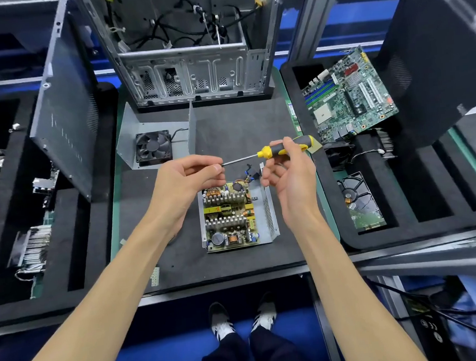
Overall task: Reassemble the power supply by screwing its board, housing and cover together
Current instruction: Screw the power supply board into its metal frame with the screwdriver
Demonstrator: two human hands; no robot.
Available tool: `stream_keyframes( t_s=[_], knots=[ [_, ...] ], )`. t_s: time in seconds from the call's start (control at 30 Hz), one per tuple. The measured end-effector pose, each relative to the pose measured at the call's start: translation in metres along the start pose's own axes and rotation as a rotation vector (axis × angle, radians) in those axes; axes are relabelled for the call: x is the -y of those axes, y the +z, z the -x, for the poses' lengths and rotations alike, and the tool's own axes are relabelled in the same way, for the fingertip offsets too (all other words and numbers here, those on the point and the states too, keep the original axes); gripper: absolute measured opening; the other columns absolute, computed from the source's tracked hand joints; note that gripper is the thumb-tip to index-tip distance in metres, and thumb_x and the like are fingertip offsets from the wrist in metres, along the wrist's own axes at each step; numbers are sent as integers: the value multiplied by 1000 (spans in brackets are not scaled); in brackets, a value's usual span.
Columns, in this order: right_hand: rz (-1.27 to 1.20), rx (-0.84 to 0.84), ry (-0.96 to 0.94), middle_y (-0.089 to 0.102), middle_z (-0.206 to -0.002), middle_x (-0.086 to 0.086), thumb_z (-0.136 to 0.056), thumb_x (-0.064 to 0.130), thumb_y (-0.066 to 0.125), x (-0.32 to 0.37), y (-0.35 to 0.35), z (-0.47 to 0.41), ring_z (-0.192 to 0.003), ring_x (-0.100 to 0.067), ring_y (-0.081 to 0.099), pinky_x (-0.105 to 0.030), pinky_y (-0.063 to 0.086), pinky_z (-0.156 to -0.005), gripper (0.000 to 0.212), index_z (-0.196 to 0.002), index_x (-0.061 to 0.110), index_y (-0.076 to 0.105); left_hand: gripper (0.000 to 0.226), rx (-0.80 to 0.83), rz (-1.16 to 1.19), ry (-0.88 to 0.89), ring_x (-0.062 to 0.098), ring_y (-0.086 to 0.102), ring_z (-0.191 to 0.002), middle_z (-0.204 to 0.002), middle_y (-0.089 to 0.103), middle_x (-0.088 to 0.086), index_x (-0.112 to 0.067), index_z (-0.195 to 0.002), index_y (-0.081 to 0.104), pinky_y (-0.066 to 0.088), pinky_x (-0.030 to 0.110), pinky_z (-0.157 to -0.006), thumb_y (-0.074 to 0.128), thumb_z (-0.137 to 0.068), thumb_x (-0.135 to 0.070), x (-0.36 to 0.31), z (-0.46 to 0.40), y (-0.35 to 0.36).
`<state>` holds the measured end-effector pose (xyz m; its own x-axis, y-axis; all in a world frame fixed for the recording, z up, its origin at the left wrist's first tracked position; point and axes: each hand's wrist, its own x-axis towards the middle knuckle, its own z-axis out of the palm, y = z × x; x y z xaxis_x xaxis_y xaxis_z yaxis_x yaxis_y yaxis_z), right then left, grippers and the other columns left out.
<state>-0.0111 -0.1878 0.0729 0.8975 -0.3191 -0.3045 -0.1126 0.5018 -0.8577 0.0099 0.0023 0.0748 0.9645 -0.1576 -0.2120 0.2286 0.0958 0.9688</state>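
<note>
Power supply open, screwdriver held above it

Power supply housing sits on the tabletop, board inside. Right hand grips the screwdriver handle; left hand pinches its tip.

**Both hands raised, meeting in front of the body**

Two bare forearms reach forward from the lower corners and converge toward the middle. The left hand is turned palm inward, its fingers curled and its thumb and fingertips pinched together at the tip of what the other hand holds. The right hand sits just beside it, wrist bent, palm facing left, thumb and forefinger gripping high while the lower fingers curl loosely beneath. The hands are near each other but apart.
</note>
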Motion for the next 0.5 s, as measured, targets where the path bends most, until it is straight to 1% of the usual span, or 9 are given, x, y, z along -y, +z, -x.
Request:
stream_keyframes(
  t_s=[0.13, 0.2, 0.27, 0.37, 0.43, 0.5],
  knots=[
    [99, -9, -115, 60, -61, -1, -103, 24, 53, 3, -4, 8, -48, -16, 53, -28, 45, -42, 23, -87, 9, 55, 13, 29, -121, 47, 27, 75, -84, -87, 77, 13, -14, -93, 79, 61, 31, -78, 74, -87, -4, 0, 5, 1],
    [166, -4, -179, 61, -61, -1, -102, 26, 53, 7, -6, 15, -46, -16, 52, -27, 44, -41, 24, -86, 8, 55, 14, 66, -236, 75, 21, 75, -89, -90, 78, 5, -18, -98, 78, 60, 29, -84, 76, -86, -10, -1, 8, 2],
    [229, 2, -250, 60, -60, 0, -101, 27, 53, 12, -9, 24, -44, -17, 50, -26, 42, -39, 24, -84, 10, 56, 17, 95, -340, 108, 14, 74, -93, -94, 78, -3, -22, -103, 77, 57, 25, -89, 77, -87, -17, 0, 13, 4],
    [329, -21, -336, 58, -59, 7, -102, 27, 54, 17, -18, 38, -44, -13, 44, -24, 36, -38, 22, -83, 16, 52, 14, 75, -509, 210, 6, 70, -92, -94, 76, -11, -23, -104, 75, 53, 23, -88, 72, -91, -20, 4, 23, 7],
    [372, -27, -386, 59, -60, 11, -101, 27, 55, 19, -24, 45, -47, -10, 42, -21, 35, -42, 17, -87, 19, 51, 12, 77, -629, 285, 4, 67, -94, -95, 74, -14, -23, -102, 75, 50, 24, -91, 70, -92, -21, 10, 32, 7],
    [455, -30, -441, 61, -64, 13, -99, 27, 56, 17, -29, 51, -52, -7, 46, -25, 38, -52, 10, -89, 27, 55, 12, 119, -809, 380, 9, 63, -101, -100, 72, -12, -21, -102, 75, 44, 32, -96, 71, -91, -21, 19, 39, 8]
  ],
)
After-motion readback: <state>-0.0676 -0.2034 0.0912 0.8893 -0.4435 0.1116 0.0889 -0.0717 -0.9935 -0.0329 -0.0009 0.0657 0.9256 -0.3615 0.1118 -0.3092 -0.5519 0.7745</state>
